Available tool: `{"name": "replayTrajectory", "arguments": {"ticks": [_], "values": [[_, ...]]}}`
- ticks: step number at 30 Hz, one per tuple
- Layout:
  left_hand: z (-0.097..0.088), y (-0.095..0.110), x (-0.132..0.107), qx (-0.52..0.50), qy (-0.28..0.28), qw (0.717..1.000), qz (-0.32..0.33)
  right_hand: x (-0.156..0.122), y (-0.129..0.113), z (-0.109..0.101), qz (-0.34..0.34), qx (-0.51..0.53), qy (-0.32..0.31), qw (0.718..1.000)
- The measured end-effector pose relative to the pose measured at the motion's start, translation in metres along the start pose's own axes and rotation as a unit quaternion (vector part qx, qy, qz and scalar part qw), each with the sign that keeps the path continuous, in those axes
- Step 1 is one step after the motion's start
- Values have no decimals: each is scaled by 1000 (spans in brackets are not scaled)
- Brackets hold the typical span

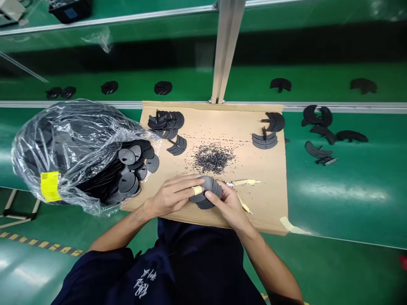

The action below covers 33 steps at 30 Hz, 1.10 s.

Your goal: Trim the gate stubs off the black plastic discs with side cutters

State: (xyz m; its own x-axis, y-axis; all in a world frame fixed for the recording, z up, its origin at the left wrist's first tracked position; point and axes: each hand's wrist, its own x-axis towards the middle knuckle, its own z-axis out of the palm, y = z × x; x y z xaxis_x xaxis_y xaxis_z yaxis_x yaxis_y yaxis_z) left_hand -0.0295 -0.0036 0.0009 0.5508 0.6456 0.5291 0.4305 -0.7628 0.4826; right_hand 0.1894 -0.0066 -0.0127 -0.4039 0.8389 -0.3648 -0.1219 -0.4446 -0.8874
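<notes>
Near the front edge of the cardboard sheet (165, 167), a small stack of dark grey round plastic discs (208, 183) sits between both hands. My left hand (176, 192) is closed on the stack's left side, yellow tape wrapped round one finger. From the right, my right hand (229, 203) grips the same stack, its thumb on top and the other fingers partly hidden. Just right of the hands lie yellow-handled cutters (246, 182), partly covered by my right hand. A pile of tiny black plastic bits (214, 159) lies beyond the stack.
A big clear plastic bag (63, 144) spills discs (127, 182) at the left. Fanned black parts lie at the sheet's back left (170, 120) and back right (265, 140). More curved black parts (318, 116) rest on the green table. A metal post (225, 51) rises behind.
</notes>
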Motion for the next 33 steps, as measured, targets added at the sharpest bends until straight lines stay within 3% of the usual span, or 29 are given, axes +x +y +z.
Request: {"name": "replayTrajectory", "arguments": {"ticks": [10,18,21,24,28,33], "values": [[-6,-1,-1,42,-17,999,9,2,-4,2,-2,-22,-4,1000],[2,0,-2,-31,0,999,-12,0,-4,1,-30,-54,24,998],[3,4,-2,-78,53,989,-112,-1,-5,2,-50,-62,34,996],[6,9,1,-122,84,958,-246,-2,-5,4,-73,-88,46,992],[13,14,10,-140,29,930,-338,-5,-2,7,-107,-145,72,981],[16,15,15,-175,-7,910,-376,-7,0,6,-121,-176,77,974]]}}
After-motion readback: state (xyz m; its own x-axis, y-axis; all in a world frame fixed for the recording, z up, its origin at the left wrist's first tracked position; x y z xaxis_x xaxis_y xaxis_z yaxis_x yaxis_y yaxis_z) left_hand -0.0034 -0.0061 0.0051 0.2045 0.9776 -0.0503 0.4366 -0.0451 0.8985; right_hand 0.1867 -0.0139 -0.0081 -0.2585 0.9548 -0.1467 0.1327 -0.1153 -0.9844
